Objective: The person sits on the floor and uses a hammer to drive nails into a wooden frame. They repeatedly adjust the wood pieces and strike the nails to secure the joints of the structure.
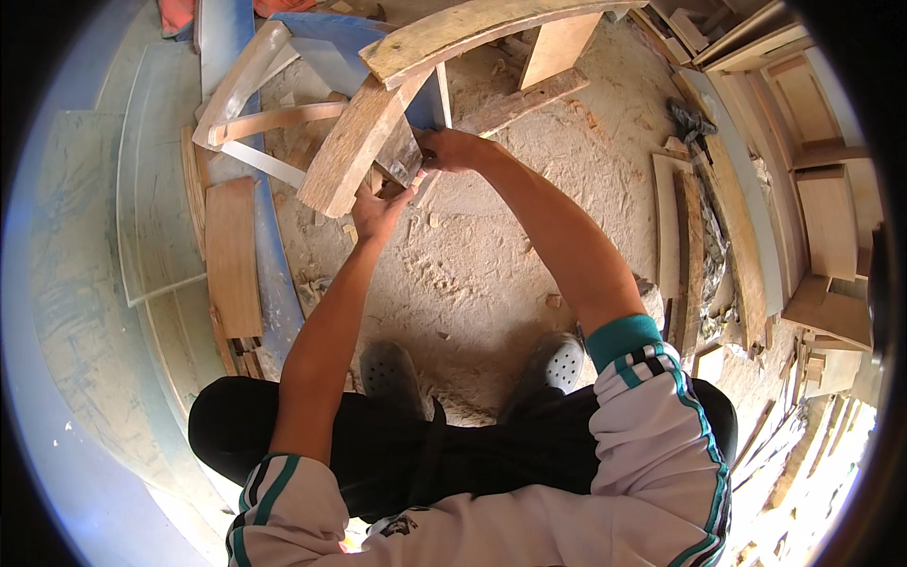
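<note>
In front of me stands a rough wooden frame, with a thick upright beam (351, 146) and a long curved plank (491, 33) across its top. Against the beam's right side is a small greyish-brown wooden board (402, 153). My left hand (378, 210) reaches up at the beam's lower end, its fingers curled at the board's bottom edge and partly hidden by the wood. From the right, my right hand (450, 151) closes its bent fingers at the board's right edge. The fingertips of both hands come close together there.
Glass-like sheets (156, 189) lean at the left beside a brown wooden panel (233, 250). A plank (529, 99) lies on the dusty floor (472, 255) behind my right hand. Boards (694, 236) and wooden cabinet parts (827, 217) line the right side.
</note>
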Action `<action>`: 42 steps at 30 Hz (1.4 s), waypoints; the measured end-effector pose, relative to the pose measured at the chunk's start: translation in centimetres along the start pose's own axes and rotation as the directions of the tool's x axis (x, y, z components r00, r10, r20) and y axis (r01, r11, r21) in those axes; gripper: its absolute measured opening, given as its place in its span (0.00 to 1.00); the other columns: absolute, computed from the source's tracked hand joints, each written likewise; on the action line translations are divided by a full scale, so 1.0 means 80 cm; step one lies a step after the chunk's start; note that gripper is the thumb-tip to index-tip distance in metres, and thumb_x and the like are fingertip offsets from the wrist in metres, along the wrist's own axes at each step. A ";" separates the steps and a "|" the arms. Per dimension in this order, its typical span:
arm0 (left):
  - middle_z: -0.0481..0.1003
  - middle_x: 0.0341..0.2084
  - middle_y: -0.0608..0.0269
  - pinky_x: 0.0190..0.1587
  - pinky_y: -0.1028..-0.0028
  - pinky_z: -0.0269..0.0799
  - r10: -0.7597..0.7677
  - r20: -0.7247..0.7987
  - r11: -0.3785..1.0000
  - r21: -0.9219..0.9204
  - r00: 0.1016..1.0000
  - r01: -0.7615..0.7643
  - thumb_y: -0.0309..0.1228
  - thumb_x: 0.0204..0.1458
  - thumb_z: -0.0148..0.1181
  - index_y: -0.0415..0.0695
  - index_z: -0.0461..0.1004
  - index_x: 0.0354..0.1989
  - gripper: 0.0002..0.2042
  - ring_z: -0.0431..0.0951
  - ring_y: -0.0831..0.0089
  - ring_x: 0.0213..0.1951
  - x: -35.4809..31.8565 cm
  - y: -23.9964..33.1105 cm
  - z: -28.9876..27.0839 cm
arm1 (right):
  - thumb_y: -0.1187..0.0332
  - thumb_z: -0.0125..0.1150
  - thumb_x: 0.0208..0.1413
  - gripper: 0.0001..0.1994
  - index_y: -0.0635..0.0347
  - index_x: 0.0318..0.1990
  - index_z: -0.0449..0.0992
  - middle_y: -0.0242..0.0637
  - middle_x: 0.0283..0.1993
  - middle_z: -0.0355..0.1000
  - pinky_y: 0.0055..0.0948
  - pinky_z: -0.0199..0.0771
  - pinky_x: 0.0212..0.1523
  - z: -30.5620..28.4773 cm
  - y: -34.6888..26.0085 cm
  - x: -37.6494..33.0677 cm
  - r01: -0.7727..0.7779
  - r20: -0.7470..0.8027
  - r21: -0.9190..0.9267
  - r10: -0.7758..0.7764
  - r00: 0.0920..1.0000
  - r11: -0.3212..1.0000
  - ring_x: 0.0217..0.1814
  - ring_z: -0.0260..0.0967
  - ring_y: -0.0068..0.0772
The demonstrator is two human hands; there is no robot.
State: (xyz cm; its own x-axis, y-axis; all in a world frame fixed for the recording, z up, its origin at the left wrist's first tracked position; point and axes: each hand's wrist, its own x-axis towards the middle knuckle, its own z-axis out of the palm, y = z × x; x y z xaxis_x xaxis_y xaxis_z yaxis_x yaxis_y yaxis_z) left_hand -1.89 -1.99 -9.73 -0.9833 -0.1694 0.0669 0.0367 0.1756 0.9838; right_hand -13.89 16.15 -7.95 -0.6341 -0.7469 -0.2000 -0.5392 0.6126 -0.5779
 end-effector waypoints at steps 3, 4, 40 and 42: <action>0.66 0.58 0.42 0.63 0.66 0.61 0.004 -0.007 0.996 0.088 1.000 -0.004 0.34 0.36 0.80 0.27 0.52 0.65 0.50 0.67 0.59 0.60 0.004 -0.011 -0.006 | 0.58 0.65 0.54 0.24 0.59 0.56 0.72 0.47 0.54 0.72 0.44 0.73 0.54 -0.004 -0.006 0.001 -0.016 0.004 -0.059 0.016 1.000 0.998 0.53 0.72 0.53; 0.66 0.58 0.42 0.63 0.65 0.61 0.023 -0.018 0.983 0.185 1.000 -0.019 0.34 0.36 0.80 0.27 0.52 0.64 0.50 0.67 0.59 0.60 0.008 -0.023 -0.010 | 0.57 0.65 0.53 0.25 0.55 0.57 0.72 0.47 0.54 0.73 0.44 0.73 0.54 -0.003 -0.006 0.002 -0.021 -0.001 -0.068 0.021 1.000 0.997 0.54 0.72 0.52; 0.80 0.30 0.60 0.34 0.66 0.73 0.322 -0.065 0.821 0.515 0.945 -0.245 0.37 0.52 0.66 0.44 0.75 0.42 0.13 0.79 0.65 0.29 -0.047 0.015 0.008 | 0.67 0.65 0.57 0.09 0.64 0.39 0.80 0.36 0.31 0.79 0.26 0.72 0.34 0.113 -0.077 -0.067 0.157 -0.451 0.888 0.750 0.485 0.432 0.31 0.72 0.24; 0.81 0.32 0.59 0.34 0.66 0.74 0.268 -0.095 0.850 0.493 0.959 -0.188 0.37 0.52 0.66 0.44 0.75 0.42 0.13 0.80 0.65 0.30 -0.043 0.012 0.009 | 0.68 0.64 0.57 0.09 0.64 0.41 0.80 0.37 0.32 0.79 0.27 0.73 0.36 0.114 -0.079 -0.061 0.184 -0.424 0.904 0.750 0.509 0.386 0.32 0.73 0.24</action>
State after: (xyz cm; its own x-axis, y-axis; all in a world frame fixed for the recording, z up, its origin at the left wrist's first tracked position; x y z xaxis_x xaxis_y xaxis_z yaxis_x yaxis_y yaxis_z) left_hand 1.42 -0.51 -9.15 -0.9159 -0.2079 0.3435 0.1284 0.6589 0.7412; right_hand -2.31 13.59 -10.50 -0.9615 0.1889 -0.1996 0.1759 -0.1350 -0.9751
